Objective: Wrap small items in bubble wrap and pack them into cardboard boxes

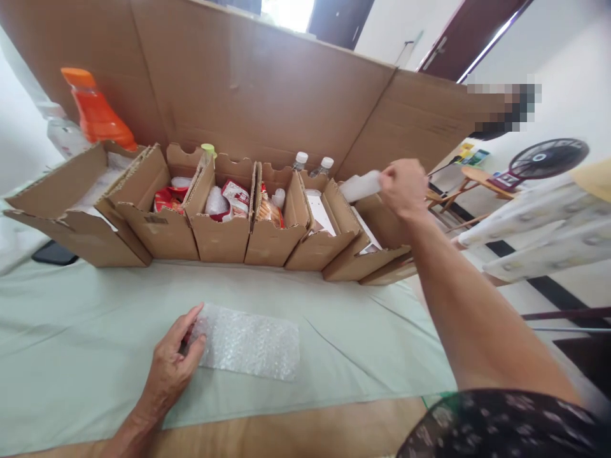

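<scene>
My left hand (174, 362) is at the left end of a flat, clear piece of bubble wrap (252, 343), its thumb and fingers around that edge. The bubble wrap lies on the pale green cloth (363, 343). My right hand (405, 184) is raised over the boxes at the right end of the row, closed on a whitish, translucent, elongated object (360, 187); its exact kind does not show. Below that hand is an open cardboard box (348, 264) with a white sheet or flat packet (368, 232) inside.
Several open cardboard boxes (165, 238) stand in a row, some holding red packets (236, 197). Behind them rises a tall cardboard panel (286, 83). An orange bottle (100, 114) and clear bottles stand behind the boxes. A dark phone-like object (54, 253) lies at left.
</scene>
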